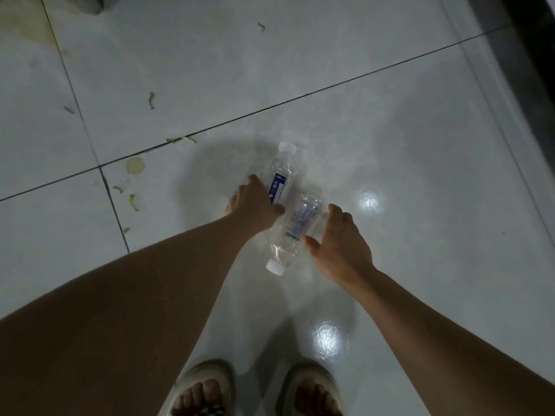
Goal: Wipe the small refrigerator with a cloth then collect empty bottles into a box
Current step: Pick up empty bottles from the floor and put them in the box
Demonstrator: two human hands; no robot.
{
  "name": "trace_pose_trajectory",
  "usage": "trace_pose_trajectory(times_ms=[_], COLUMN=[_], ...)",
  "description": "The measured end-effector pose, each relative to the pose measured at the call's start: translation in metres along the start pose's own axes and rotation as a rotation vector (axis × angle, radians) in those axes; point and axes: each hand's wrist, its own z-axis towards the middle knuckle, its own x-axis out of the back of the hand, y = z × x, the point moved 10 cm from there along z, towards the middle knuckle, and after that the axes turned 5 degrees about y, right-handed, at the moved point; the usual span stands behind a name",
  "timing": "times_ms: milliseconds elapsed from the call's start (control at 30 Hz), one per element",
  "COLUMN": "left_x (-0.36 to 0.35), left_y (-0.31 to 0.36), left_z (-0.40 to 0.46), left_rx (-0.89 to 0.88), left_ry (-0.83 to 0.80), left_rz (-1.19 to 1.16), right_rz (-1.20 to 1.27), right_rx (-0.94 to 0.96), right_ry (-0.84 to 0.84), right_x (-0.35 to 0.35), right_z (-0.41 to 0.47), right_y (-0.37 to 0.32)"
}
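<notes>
Clear plastic bottles are lying touching on the tiled floor, so we are stooping: our left hand is curling round the far bottle, our right hand spreading open beside the near bottle, ready to lift both together.

Glossy pale floor tiles, dark grout lines. Dim room, two bright glare spots. Green scraps, yellowish stain on left. Dark edge top right.
</notes>
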Motion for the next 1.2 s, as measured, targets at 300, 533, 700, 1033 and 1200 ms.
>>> trace_pose_trajectory(times_ms=[300, 533, 700, 1033, 1200], left_x=[0.062, 0.069, 0.09, 0.233, 0.334], left_y=[-0.062, -0.086, -0.079, 0.014, 0.078], left_z=[-0.014, -0.021, -0.046, -0.148, -0.206], left_rx=[0.032, 0.027, 0.044, -0.02, -0.104], left_ry=[0.127, 0.149, 0.161, 0.233, 0.265], left_rz=[0.117, 0.12, 0.104, 0.074, 0.068], right_rz=[0.218, 0.213, 0.149, 0.083, 0.049], right_rx=[-0.273, -0.328, -0.181, -0.019, 0.041], right_ry=[0.039, 0.048, 0.094, 0.204, 0.277], right_x=[-0.038, -0.066, -0.025, 0.186, 0.313], right_z=[0.005, 0.008, -0.011, -0.081, -0.131], right_y=[-0.012, -0.014, -0.031, -0.108, -0.156])
